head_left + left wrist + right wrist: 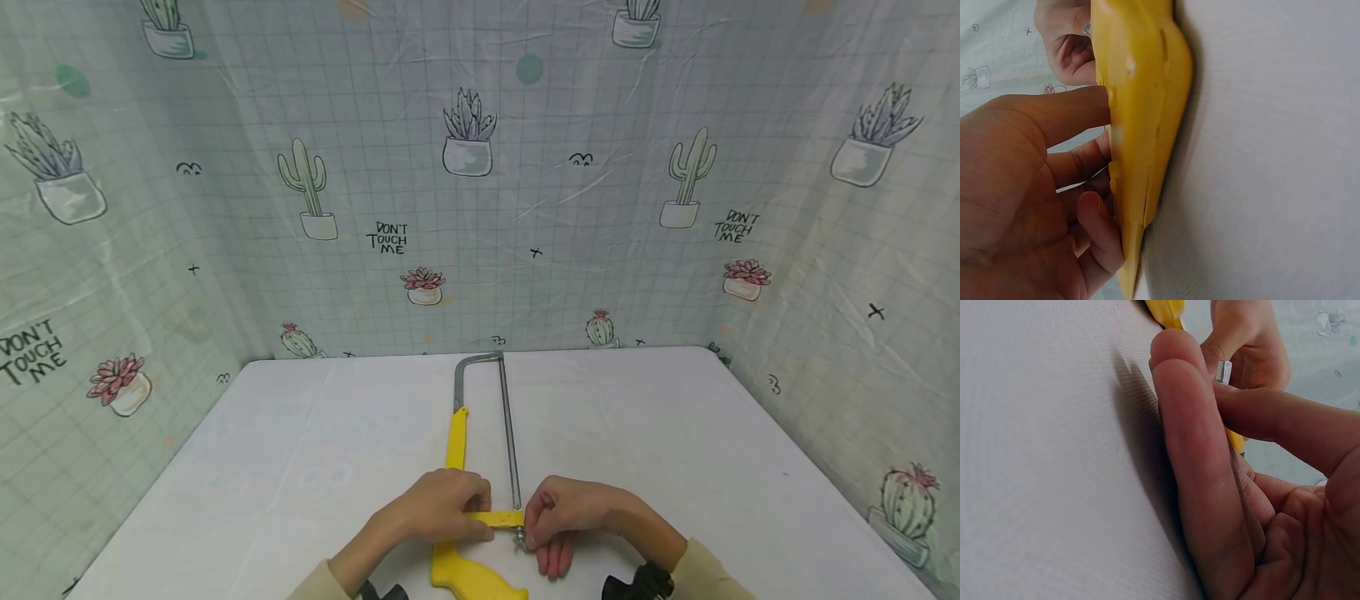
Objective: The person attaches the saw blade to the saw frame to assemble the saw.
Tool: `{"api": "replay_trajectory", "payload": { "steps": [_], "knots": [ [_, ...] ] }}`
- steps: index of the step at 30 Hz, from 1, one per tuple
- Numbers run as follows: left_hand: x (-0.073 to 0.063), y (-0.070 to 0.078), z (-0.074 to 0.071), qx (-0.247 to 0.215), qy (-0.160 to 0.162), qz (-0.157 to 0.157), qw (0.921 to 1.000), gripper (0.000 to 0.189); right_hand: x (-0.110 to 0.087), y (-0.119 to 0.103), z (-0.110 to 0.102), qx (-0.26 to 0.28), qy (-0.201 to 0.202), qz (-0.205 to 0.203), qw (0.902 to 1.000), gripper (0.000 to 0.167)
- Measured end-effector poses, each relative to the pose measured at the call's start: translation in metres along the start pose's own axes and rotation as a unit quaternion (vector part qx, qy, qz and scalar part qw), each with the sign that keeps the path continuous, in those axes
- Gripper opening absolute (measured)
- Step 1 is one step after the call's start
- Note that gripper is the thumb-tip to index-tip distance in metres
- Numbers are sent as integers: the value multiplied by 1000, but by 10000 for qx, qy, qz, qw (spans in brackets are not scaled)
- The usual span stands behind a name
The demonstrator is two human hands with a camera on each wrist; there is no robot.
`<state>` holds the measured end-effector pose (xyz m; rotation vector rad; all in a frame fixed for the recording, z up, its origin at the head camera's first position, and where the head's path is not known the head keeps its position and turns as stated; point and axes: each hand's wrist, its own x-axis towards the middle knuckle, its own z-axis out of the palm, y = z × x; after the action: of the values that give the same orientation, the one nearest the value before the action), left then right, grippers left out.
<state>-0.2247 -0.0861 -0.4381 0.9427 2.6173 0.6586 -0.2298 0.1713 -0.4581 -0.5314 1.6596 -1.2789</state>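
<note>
A hacksaw with a yellow handle (468,575) and a grey metal front frame (459,379) lies on the white table, its front end pointing away from me. Along its right side runs the blade (508,433), joined to a short yellow crosspiece (504,519). My left hand (444,505) grips the yellow frame where the crosspiece branches off, thumb and fingers against it. At the crosspiece's right end, my right hand (573,512) pinches the small silver wing nut (519,538). Fingers partly cover that nut; a bit of silver metal (1224,372) shows in the right wrist view.
The white table (337,442) spreads out around the saw on both sides. A cactus-print cloth (465,217) hangs behind the table and along its left and right sides. Dark wrist straps (637,583) sit near the sleeves.
</note>
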Motion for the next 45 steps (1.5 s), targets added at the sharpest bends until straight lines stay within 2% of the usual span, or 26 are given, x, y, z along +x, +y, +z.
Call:
{"api": "replay_trajectory", "payload": {
  "steps": [9, 16, 26, 45],
  "knots": [
    [1, -1, 0, 96, 27, 57, 9999, 21, 0, -1, 0, -126, 75, 37, 9999, 17],
    [1, -2, 1, 107, 15, 32, 9999, 21, 0, -3, 4, -278, 373, 172, 9988, 28],
    [1, -2, 1, 77, 0, -22, 10000, 21, 0, -6, 12, -443, 761, 254, 9958, 28],
    [2, -3, 3, 25, 3, -34, 10000, 20, -2, -6, 10, -394, 666, 245, 9967, 26]
  ]
}}
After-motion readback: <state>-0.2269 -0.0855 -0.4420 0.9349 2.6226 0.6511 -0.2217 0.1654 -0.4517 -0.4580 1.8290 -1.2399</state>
